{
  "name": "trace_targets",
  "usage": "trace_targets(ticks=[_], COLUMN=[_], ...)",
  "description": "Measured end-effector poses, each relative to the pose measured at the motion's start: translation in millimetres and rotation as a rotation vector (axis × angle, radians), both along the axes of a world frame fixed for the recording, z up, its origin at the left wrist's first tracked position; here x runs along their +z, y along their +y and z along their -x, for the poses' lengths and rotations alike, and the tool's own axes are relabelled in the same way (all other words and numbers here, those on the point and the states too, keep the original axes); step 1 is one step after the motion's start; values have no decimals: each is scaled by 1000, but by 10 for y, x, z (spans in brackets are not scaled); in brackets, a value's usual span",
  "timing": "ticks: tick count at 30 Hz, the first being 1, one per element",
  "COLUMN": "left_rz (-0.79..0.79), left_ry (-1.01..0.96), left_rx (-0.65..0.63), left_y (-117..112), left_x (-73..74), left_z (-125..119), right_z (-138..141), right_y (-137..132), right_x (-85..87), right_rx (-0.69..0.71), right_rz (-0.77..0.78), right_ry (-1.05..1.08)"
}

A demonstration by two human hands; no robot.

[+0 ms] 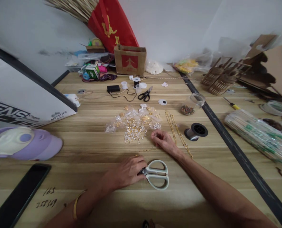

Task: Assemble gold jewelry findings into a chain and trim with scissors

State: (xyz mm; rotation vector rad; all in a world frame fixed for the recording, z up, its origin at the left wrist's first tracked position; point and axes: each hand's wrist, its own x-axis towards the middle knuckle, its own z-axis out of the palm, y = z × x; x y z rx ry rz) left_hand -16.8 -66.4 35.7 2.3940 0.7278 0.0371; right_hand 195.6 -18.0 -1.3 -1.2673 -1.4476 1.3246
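Note:
My left hand [132, 169] lies low over the table, fingers curled round the blade end of a pair of scissors [167, 174]. The scissors' pale green-white handles point right, and the blades are hidden under the hand. A thin gold chain [147, 150] lies flat just beyond it. My right hand [162, 139] rests on the table with thumb and forefinger pinched together; anything between the tips is too small to make out. At its left spreads a heap of small gold and silver jewelry findings [133, 126]. Close to its right lies a longer gold chain [173, 125].
A wire spool [194, 132] and a tipped bead jar [189, 106] stand right. Black-handled scissors [145, 95] and a black box with a cable [113, 89] lie behind. Left are a phone [22, 193] and a purple bottle [43, 144]; wrapped sticks [259, 136] lie far right.

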Motion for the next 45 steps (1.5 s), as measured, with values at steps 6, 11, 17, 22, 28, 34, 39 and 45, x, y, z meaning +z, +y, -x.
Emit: trace_targets(ticks=[6,11,17,22,28,34,39,45], left_rz=[24,-8,-13,-260,-402,-460,-469,-476], left_ry=[-12,9,2,32,75,72,93,75], left_rx=[-99,-123,-63,113,81,82,75,48], left_y=[-137,-226,-58,177,325,342,366,354], left_x=[-50,-16,63,39,-105,-298,-328,-301], left_z=[-33,-64,-126,-288,-515,-581,-598,-611], right_z=[4,-8,-24,-26,-50,-75,-72,-70], right_y=[2,11,16,23,43,65,64,68], right_x=[14,-20,-31,-27,-7,-16,-9,-24], right_rx=[-1,8,5,-3,-45,-52,-49,-43], right_rz=[1,-4,-13,-17,12,17,11,18], right_ry=[0,16,33,56,141,180,171,164])
